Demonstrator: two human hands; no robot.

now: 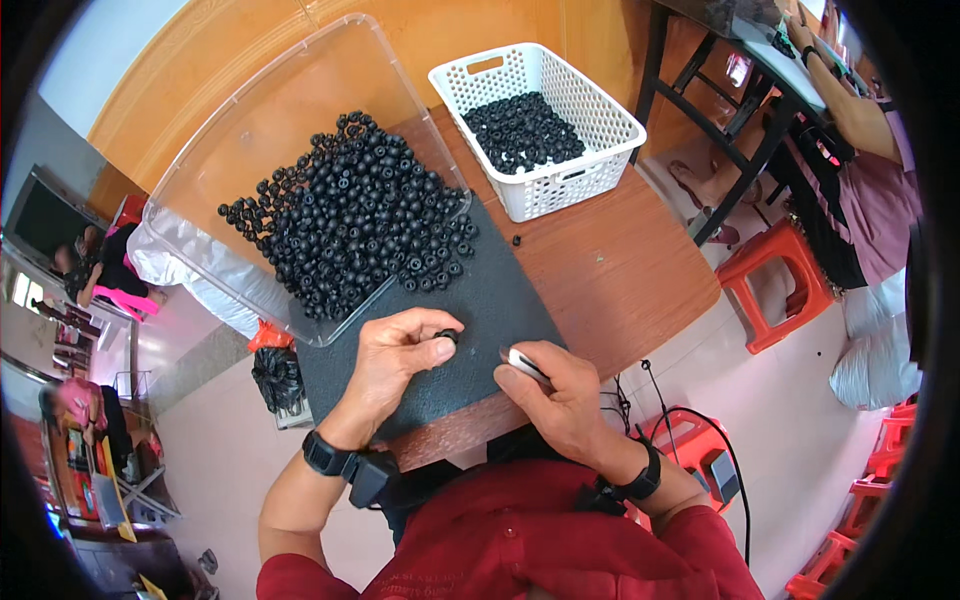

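Between the thumb and fingers of my left hand (388, 360) is a small round black part (447, 335), partly hidden by the fingertips. My right hand (562, 398) is closed around a small white-handled tool (527, 365), its tip facing the left hand; the kind of tool cannot be made out. The hands are apart, above a dark mat (500, 290) on the table. Ahead on the left, a clear plastic bin (250, 110) lies tilted, and a heap of similar black parts (360, 210) spills from it onto the mat.
A white perforated basket (570, 190) with more black pieces stands at the back right of the wooden table (640, 270). One loose piece (516, 240) lies near it. Red stools (775, 280) and a person (880, 200) at another table are on the right. Cables (740, 470) hang beside my right arm.
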